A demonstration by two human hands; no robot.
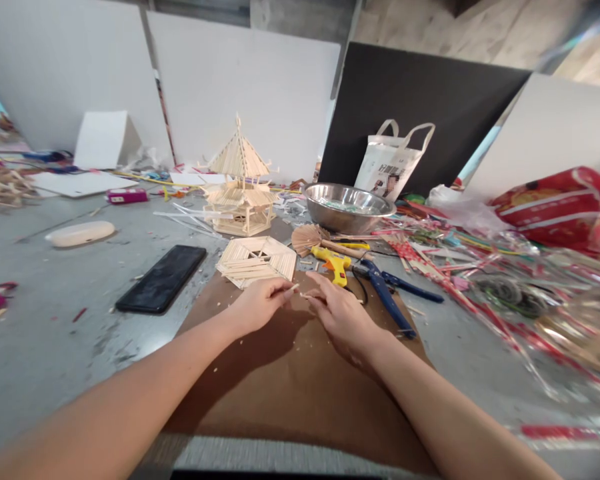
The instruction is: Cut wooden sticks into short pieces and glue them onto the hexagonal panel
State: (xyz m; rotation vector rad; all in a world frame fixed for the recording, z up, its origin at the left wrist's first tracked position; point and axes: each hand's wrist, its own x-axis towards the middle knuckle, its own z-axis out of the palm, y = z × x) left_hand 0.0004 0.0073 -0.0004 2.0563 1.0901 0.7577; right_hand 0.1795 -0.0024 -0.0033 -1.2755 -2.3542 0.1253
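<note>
Between the thumb and fingers of my left hand (261, 303) is a short pale wooden stick (295, 287), its end poking out to the right. My right hand (343, 310) is pinched close beside it, with a small pale stick piece (305, 295) at its fingertips. Both hands hover over a brown board (280, 393). Just beyond my left hand lies a flat hexagonal stick panel (255, 260) with gaps at its centre. Past my right hand are a yellow glue gun (336, 263) and blue-handled cutters (387, 297).
A pagoda model (239, 183) made of sticks stands behind the panel. Nearby are a metal bowl (350, 207), a white bag (391, 163) and a black phone (161, 279). Red-and-white strips (445, 280) and plastic scraps clutter the right side. A pale oval case (80, 234) lies left.
</note>
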